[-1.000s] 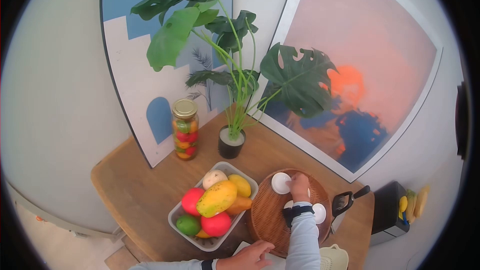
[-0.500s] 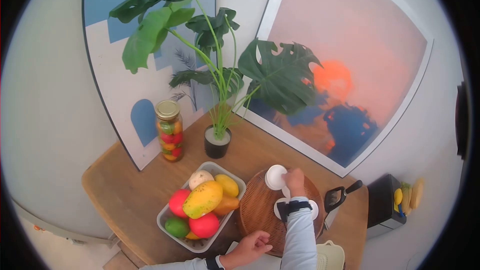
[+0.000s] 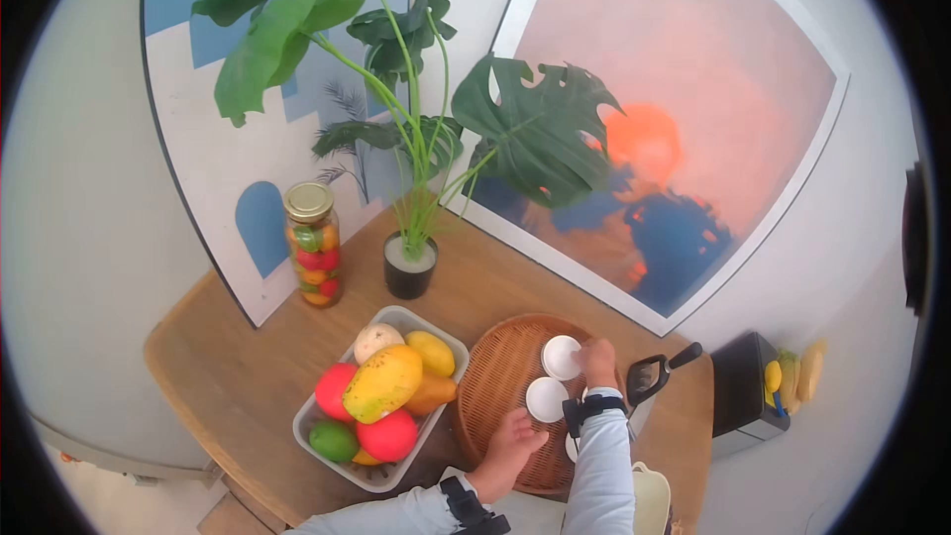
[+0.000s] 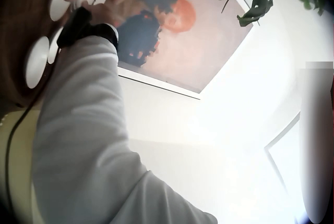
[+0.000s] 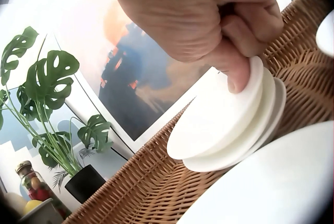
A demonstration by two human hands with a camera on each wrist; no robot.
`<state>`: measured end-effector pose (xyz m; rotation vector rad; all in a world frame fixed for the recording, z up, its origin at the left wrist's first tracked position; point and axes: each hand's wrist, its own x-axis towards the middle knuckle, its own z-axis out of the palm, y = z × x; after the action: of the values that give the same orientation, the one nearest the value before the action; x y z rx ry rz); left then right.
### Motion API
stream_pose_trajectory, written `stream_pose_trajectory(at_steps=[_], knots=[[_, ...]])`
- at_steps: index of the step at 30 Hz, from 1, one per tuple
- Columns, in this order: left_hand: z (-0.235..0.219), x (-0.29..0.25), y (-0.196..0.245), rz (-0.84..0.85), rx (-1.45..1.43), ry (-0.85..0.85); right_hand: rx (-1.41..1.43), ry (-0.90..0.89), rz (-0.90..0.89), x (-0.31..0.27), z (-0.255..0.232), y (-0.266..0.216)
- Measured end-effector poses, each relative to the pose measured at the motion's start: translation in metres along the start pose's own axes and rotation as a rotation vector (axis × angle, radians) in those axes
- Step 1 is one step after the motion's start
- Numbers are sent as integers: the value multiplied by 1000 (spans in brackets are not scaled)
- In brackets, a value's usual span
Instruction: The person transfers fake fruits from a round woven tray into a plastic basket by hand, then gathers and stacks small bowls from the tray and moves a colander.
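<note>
Where they rest tilted on the wicker tray, the stacked white saucers are pinched at the rim by the right hand. Left hand, fingers relaxed, touches the tray's near edge. Best lifted level, all three together. Adjacent: fruit basket, potted plant.

Place: a home corner, styled for display
Surface: rounded wood
Decor: potted monstera, two leaning art prints
Food: fruit tray, jar of preserves
</note>
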<state>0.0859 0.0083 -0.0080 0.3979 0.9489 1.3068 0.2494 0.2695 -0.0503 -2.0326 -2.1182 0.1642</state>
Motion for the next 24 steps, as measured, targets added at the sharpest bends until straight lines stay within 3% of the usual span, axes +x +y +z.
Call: stream_pose_trajectory(at_steps=[6,9,10,12,15,16,17,19,22,24], knots=[[8,42,-23,103,-65,53,172,21,114,-18,-21,-13],[26,45,8,177,-29,87,268,15,161,-16,-17,-10],[29,58,0,179,-34,86,270,6,151,-16,-18,-10],[31,109,-26,321,143,276,267,-2,135,-16,-15,-7],[28,153,-35,361,296,267,248,102,62,-12,-4,-1],[32,160,-35,412,347,358,234,101,65,-14,-6,-2],[31,166,-34,415,344,356,222,101,69,-16,-9,-4],[23,177,-28,350,375,150,197,126,29,-13,-3,3],[24,184,-24,341,463,182,290,73,119,-8,10,17],[26,183,-20,320,455,164,425,-130,212,-17,-7,3]])
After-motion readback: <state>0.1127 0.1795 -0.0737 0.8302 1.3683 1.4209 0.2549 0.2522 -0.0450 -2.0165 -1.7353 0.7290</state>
